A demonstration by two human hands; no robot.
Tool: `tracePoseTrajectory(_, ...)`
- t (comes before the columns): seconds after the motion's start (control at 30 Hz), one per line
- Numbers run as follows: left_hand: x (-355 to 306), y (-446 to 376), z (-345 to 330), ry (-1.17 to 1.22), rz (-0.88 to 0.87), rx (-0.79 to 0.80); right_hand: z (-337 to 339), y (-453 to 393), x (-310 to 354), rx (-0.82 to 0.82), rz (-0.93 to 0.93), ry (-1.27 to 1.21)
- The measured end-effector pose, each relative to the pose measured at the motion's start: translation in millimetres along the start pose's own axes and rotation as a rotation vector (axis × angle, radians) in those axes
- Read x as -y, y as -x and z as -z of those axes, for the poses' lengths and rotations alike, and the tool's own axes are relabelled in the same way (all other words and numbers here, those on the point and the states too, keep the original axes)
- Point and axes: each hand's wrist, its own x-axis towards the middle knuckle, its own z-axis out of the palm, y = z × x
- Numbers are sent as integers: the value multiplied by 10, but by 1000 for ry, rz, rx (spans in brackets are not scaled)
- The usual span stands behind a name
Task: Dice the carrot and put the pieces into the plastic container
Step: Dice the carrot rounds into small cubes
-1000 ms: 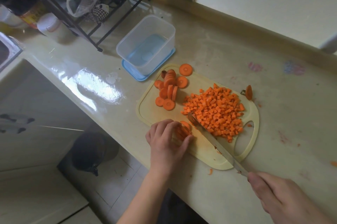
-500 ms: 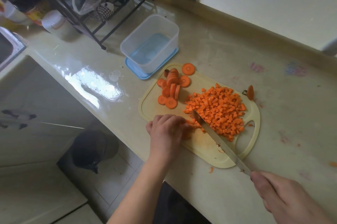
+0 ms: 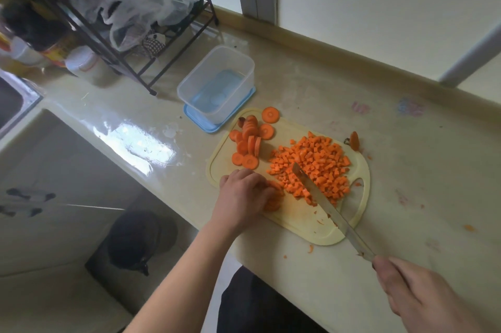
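Observation:
A pale yellow cutting board (image 3: 303, 227) lies on the counter. On its right half sits a heap of diced carrot (image 3: 314, 167); round carrot slices (image 3: 248, 142) lie at its far left corner. My left hand (image 3: 244, 194) holds a small stack of carrot slices (image 3: 273, 198) at the board's near left edge, fingers curled over them. My right hand (image 3: 423, 294) grips the handle of a long knife (image 3: 322, 202), whose blade lies along the left edge of the diced heap. The clear plastic container (image 3: 217, 83) stands empty on a blue lid behind the board.
A carrot end (image 3: 353, 140) lies just off the board's far right corner, and small scraps dot the counter (image 3: 406, 197). A black wire rack (image 3: 130, 42) with plastic bags and jars stands at the back left. The counter edge drops off at the left.
The knife has shifted right, from beside my left hand's slices to the edge of the diced heap. My left hand stays on the stack of slices, now partly showing again.

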Motion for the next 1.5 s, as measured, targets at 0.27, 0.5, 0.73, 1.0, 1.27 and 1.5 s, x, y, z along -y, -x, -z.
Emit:
tracePoseTrajectory(0.27,252,-193,185,-100,-630,341,-183,205,137,-106,-89,-69)
tracePoseTrajectory(0.5,287,-266,172,-9,-734,313,-334,255,260,-171,-89,-142)
tracePoseTrajectory(0.73,268,-284,111,-42,-719,274,-419,287,232,-219,-96,-155)
tracePoseTrajectory(1.0,257,-60,3,-102,-660,15,-456,278,185,-189,-82,-141)
tracePoseTrajectory(1.27,104,287,-187,-18,-224,-188,-527,-60,121,-19,-21,4)
tracePoseTrajectory(1.5,-61,381,-450,30,-81,-325,-365,-440,-14,98,71,74)
